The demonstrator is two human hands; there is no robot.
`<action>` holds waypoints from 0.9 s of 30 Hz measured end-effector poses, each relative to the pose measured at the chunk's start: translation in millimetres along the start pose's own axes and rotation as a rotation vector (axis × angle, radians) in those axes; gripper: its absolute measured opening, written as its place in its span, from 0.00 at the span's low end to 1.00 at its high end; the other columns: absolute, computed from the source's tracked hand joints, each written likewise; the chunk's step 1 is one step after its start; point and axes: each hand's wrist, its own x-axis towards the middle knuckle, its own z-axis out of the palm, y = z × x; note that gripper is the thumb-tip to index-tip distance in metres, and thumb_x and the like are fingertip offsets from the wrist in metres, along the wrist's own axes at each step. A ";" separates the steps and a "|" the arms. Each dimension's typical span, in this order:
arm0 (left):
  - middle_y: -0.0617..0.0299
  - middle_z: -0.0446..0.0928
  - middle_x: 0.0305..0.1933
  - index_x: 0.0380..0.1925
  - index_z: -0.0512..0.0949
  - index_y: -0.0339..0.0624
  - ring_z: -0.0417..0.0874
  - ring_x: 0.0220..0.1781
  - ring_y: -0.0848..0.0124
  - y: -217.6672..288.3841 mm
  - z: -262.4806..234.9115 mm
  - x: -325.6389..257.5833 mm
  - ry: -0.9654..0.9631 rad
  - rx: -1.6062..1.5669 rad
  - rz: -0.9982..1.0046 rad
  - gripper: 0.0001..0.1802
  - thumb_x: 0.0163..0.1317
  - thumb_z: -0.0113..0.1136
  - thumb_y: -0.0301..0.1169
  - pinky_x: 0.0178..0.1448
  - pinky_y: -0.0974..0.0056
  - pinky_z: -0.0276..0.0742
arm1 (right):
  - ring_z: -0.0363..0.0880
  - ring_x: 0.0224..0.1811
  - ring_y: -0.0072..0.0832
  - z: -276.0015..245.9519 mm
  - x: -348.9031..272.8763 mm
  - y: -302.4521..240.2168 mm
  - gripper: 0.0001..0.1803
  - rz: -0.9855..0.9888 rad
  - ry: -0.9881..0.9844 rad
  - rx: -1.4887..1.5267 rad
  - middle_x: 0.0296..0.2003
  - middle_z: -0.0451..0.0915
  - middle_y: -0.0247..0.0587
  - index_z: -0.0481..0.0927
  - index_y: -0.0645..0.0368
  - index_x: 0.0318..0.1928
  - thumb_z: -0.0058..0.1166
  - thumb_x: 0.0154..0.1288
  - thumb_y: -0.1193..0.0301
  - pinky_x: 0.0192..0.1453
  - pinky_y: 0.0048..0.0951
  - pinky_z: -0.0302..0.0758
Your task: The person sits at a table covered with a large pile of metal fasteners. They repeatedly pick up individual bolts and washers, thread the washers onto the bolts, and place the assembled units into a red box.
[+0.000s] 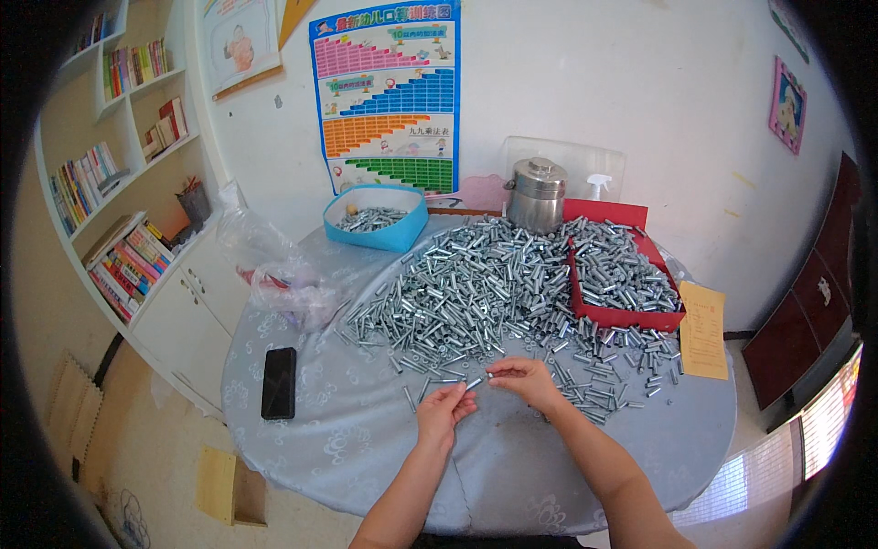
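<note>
My left hand (441, 414) is closed, thumb and fingers pinching a short silver metal bolt (474, 383) that points up and to the right. Just right of its end, my right hand (528, 379) pinches a tiny silver piece (490, 374), perhaps a nut; it is too small to name surely. Both hands are over the near edge of a big heap of silver bolts and metal sleeves (457, 293). Loose bolts (599, 393) lie scattered to the right of my right hand, and a few more lie beside my left hand.
On the grey-clothed round table (338, 457) stand a red box (631, 317) full of metal sleeves, a blue fabric bin (393, 235) with metal parts, and a steel canister (537, 197). A black phone (279, 382), clear plastic bags (274, 265) and a yellow paper (702, 329) lie around.
</note>
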 end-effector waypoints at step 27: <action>0.53 0.77 0.30 0.34 0.74 0.32 0.79 0.27 0.69 -7.5 3.5 1.3 -0.004 0.003 0.078 0.09 0.57 0.56 0.28 0.32 0.68 0.80 | 0.72 0.26 0.22 -2.6 -14.0 -11.2 0.26 0.168 0.037 -0.390 0.26 0.78 0.36 0.79 0.65 0.34 0.39 0.65 0.53 0.35 0.24 0.71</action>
